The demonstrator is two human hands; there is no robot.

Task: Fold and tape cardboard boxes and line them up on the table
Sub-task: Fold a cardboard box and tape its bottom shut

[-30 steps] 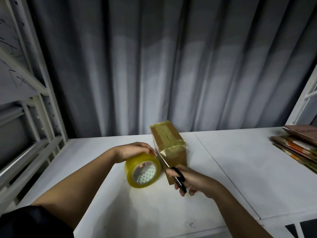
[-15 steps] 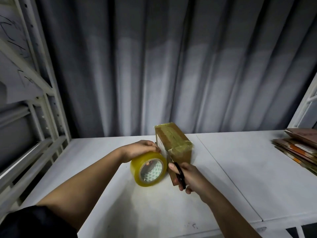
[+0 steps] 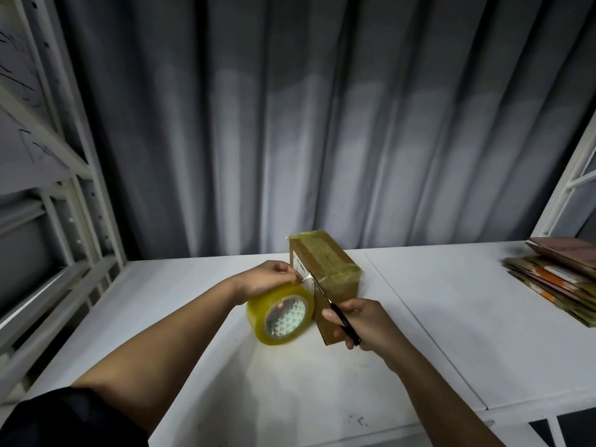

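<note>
One taped box (image 3: pixel 325 275) stands mid-table (image 3: pixel 451 317), one tape roll (image 3: pixel 280 313) touching its left side. The left hand (image 3: pixel 267 280) curls over the roll; the right hand (image 3: pixel 364 324) grips one pair of scissors (image 3: pixel 335 312). One stack of flat cardboard (image 3: pixel 561 279) lies far right. Grey curtain (image 3: pixel 322 124) behind, white racks (image 3: pixel 64 188) either side.

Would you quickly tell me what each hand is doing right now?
Left hand: closed on the tape roll.
Right hand: closed on the scissors.
</note>
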